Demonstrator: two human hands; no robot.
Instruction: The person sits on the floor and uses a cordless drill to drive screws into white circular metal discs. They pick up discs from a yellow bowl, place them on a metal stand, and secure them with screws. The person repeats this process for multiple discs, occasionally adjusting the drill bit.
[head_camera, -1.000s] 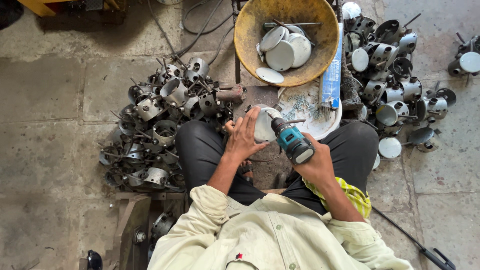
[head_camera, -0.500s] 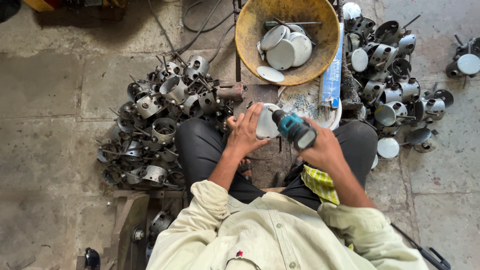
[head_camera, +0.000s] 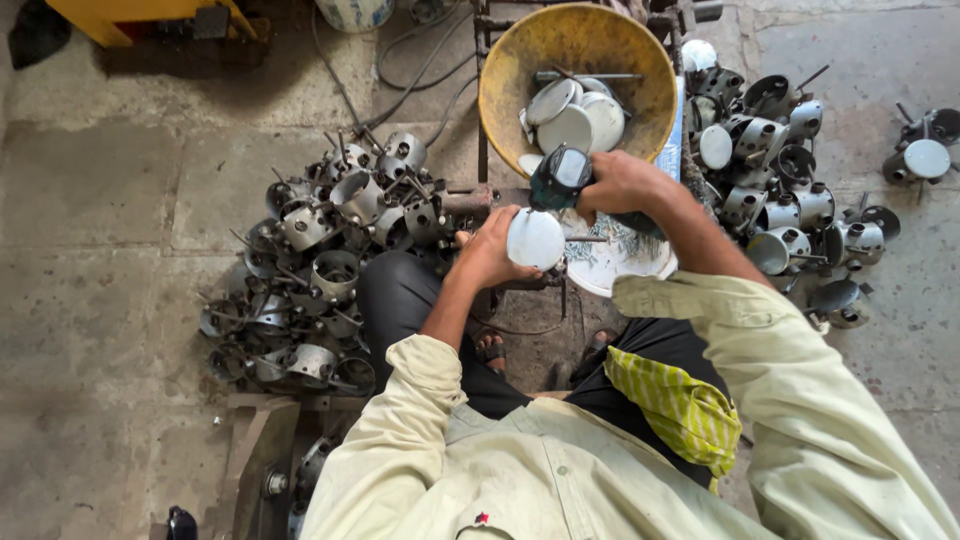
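While the person sits low over the concrete floor (head_camera: 110, 250), a pale cream shirt (head_camera: 560, 470) fills the bottom of the head view, and a yellow-green striped cloth (head_camera: 680, 405) lies across the lap on dark trousers (head_camera: 400, 300). Sandalled toes (head_camera: 490, 350) show between the knees.

Just beyond the knees, the left hand (head_camera: 490, 250) has its grip closed around the edge of a round white metal disc (head_camera: 535, 240), held tilted toward the camera. Right beside it, the right hand (head_camera: 620, 185) has its grip wrapped tight about the body of a teal and black power tool (head_camera: 560, 175), whose head sits just above the disc's upper rim; whether the tool touches the disc cannot be told. Under both hands lies a white patterned plate (head_camera: 610, 265) on the floor.

To the left of the legs, a heap of grey metal cylindrical housings (head_camera: 320, 270) with thin rods sticking out spreads across the floor. A matching heap of housings (head_camera: 790, 190) lies to the right, some capped with white discs, and one lone housing (head_camera: 925, 158) sits well apart at the far right edge.

Farther out, straight ahead of the hands, a yellow round basin (head_camera: 510, 70) holds several more white discs (head_camera: 570, 110). Dark cables (head_camera: 400, 70) trail over the floor beside the basin, and a yellow frame (head_camera: 130, 15) stands at the top left corner.
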